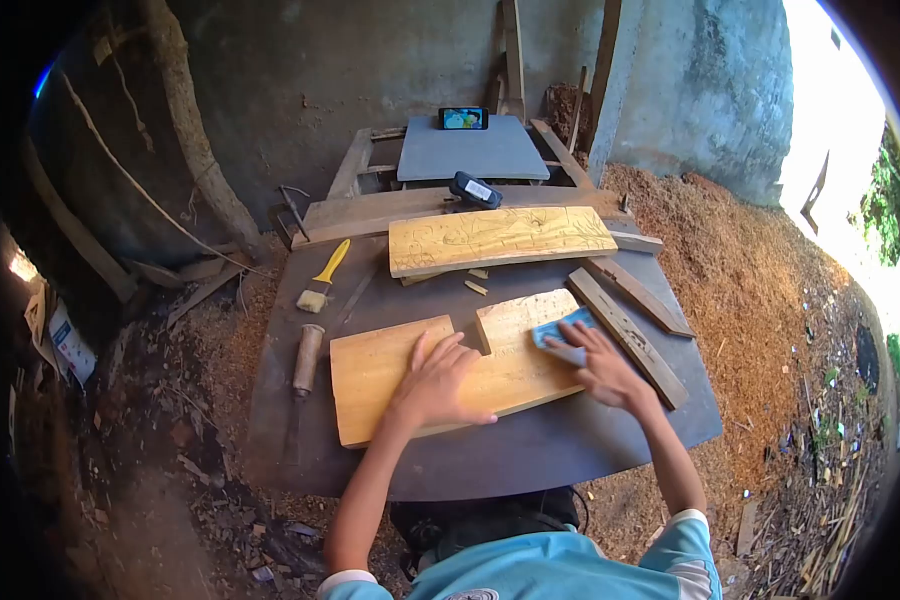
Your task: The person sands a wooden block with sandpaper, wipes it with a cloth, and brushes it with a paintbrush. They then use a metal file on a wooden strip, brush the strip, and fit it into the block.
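A pale wooden board [390, 375] with a notch cut into its far edge lies at an angle on the dark table. My left hand [438, 380] rests on it left of the middle, fingers spread and thumb reaching to the near edge. Over the board's right end, my right hand [600, 362] presses a blue sheet of sandpaper [552, 333] against the wood; part of the sheet is hidden under the fingers. To the left are a paintbrush [324, 276] with a yellow handle and a chisel [308, 360] with a worn wooden handle.
Beyond the board lies a carved plank [500, 238], with a dark device [476, 190] behind it. A phone [463, 118] stands on a grey panel [470, 150]. Wooden strips [630, 340] lie at the right side of the table [530, 445]. Sawdust [750, 290] covers the ground.
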Available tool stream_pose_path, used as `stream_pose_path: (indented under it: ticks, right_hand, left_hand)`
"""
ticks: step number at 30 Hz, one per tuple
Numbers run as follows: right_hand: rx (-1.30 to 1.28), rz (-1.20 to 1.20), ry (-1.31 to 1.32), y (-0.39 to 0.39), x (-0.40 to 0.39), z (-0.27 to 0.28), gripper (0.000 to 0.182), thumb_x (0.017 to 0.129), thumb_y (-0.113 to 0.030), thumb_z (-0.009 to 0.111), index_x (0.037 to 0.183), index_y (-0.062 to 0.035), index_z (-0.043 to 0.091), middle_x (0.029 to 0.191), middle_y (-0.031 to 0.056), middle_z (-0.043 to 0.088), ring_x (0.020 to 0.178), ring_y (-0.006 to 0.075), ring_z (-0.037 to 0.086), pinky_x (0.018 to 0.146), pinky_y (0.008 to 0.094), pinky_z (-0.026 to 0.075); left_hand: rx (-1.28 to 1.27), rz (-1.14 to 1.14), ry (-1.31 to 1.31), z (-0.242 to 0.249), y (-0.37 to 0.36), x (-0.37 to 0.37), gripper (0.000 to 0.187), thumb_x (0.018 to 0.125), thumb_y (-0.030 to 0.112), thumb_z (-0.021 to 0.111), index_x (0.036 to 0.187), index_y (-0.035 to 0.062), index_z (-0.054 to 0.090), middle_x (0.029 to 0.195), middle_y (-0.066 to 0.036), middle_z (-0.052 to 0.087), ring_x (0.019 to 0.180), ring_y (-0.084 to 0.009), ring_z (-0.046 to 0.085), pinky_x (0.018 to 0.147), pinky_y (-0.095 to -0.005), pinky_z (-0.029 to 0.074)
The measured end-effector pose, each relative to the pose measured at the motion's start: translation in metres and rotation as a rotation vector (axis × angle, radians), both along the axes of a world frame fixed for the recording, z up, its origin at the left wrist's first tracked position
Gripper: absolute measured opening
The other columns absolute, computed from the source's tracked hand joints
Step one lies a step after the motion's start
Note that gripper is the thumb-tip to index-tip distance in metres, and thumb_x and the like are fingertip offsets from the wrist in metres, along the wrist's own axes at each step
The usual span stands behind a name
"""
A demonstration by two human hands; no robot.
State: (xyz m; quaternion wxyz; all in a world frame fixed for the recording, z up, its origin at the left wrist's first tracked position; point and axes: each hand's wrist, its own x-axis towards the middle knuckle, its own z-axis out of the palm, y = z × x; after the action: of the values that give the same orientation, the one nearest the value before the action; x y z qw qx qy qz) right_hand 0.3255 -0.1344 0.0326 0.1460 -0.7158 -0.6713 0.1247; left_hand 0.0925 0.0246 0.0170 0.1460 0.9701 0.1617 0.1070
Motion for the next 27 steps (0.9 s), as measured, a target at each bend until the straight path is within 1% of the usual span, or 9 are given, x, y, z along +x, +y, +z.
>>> stream_pose_path:
  ticks: [6, 7, 13, 17, 19, 21, 23, 25, 27]
  right_hand:
    - [0.036, 0.254, -0.108, 0.039, -0.013, -0.017, 0.062, 0.074, -0.016, 0.042, 0.134, -0.0266, 0.038, 0.145, 0.0124, 0.022, 0.134, 0.0345, 0.017, 0.111, 0.0461, 0.011]
    - [0.076, 0.287, -0.137, 0.053, -0.002, -0.021, 0.054, 0.079, -0.021, 0.043, 0.134, -0.0256, 0.039, 0.144, 0.0121, 0.025, 0.134, 0.0336, 0.018, 0.11, 0.0448, 0.012]
    - [0.133, 0.105, -0.159, 0.075, -0.003, -0.029, 0.048, 0.091, -0.044, 0.038, 0.135, -0.0254, 0.038, 0.143, 0.0115, 0.028, 0.133, 0.0316, 0.022, 0.109, 0.0421, 0.013]
    - [0.006, 0.129, -0.03, 0.078, 0.006, -0.021, 0.046, 0.092, -0.039, 0.035, 0.135, -0.0221, 0.037, 0.145, 0.0099, 0.024, 0.134, 0.0332, 0.018, 0.11, 0.0433, 0.011]
    - [-0.001, 0.073, 0.439, 0.09, 0.035, -0.033, 0.043, 0.091, -0.026, 0.04, 0.133, -0.0157, 0.041, 0.143, 0.0139, 0.026, 0.132, 0.0356, 0.022, 0.109, 0.0449, 0.012]
    - [0.067, 0.099, -0.147, 0.096, 0.028, -0.019, 0.045, 0.088, -0.017, 0.044, 0.133, -0.0099, 0.04, 0.142, 0.0158, 0.027, 0.131, 0.037, 0.023, 0.109, 0.0459, 0.012]
    - [0.074, 0.264, -0.247, 0.097, 0.01, -0.029, 0.046, 0.087, -0.015, 0.044, 0.133, -0.008, 0.039, 0.143, 0.0156, 0.026, 0.132, 0.0376, 0.022, 0.109, 0.0466, 0.012]
    - [0.072, 0.352, -0.063, 0.077, -0.023, -0.014, 0.045, 0.087, -0.014, 0.041, 0.132, -0.0083, 0.04, 0.142, 0.0163, 0.028, 0.132, 0.0372, 0.02, 0.109, 0.0466, 0.011]
    - [-0.009, 0.398, 0.002, 0.08, -0.019, 0.0, 0.043, 0.089, -0.015, 0.037, 0.131, -0.0087, 0.042, 0.14, 0.0145, 0.032, 0.133, 0.0367, 0.02, 0.11, 0.0435, 0.013]
  left_hand:
    - [0.024, -0.016, -0.031, -0.001, 0.024, 0.009, 0.09, 0.048, 0.065, 0.071, 0.113, 0.0042, 0.056, 0.118, -0.013, 0.054, 0.125, -0.027, 0.036, 0.107, -0.0478, 0.017]
    - [0.028, 0.023, -0.062, -0.004, 0.03, 0.014, 0.091, 0.048, 0.063, 0.072, 0.113, 0.0032, 0.055, 0.119, -0.013, 0.053, 0.125, -0.0269, 0.037, 0.107, -0.0468, 0.017]
    - [0.044, 0.08, -0.058, -0.011, 0.041, 0.027, 0.093, 0.049, 0.066, 0.07, 0.115, 0.002, 0.055, 0.12, -0.017, 0.052, 0.124, -0.0279, 0.037, 0.106, -0.0471, 0.015]
    - [0.028, 0.026, -0.062, -0.02, 0.049, 0.028, 0.096, 0.047, 0.072, 0.067, 0.114, 0.0043, 0.056, 0.121, -0.016, 0.051, 0.123, -0.0274, 0.038, 0.104, -0.0503, 0.015]
    - [0.043, 0.015, 0.002, -0.02, 0.049, 0.026, 0.098, 0.046, 0.074, 0.066, 0.115, 0.0056, 0.054, 0.121, -0.014, 0.05, 0.124, -0.0259, 0.036, 0.104, -0.0511, 0.014]
    - [-0.001, -0.016, -0.024, -0.017, 0.047, 0.019, 0.1, 0.045, 0.075, 0.065, 0.114, 0.0039, 0.054, 0.122, -0.014, 0.05, 0.124, -0.0256, 0.036, 0.104, -0.0498, 0.015]
    - [0.021, -0.023, -0.043, -0.021, 0.046, 0.019, 0.099, 0.047, 0.075, 0.065, 0.113, 0.0014, 0.054, 0.122, -0.015, 0.05, 0.124, -0.0253, 0.036, 0.105, -0.0474, 0.015]
    - [-0.08, 0.037, -0.157, -0.046, 0.051, 0.03, 0.095, 0.052, 0.074, 0.063, 0.111, -0.0001, 0.055, 0.121, -0.014, 0.05, 0.124, -0.0245, 0.036, 0.105, -0.0452, 0.016]
    - [-0.046, 0.077, -0.145, -0.031, 0.044, 0.026, 0.086, 0.056, 0.071, 0.062, 0.105, 0.0002, 0.058, 0.116, -0.013, 0.052, 0.122, -0.0245, 0.037, 0.105, -0.0454, 0.016]
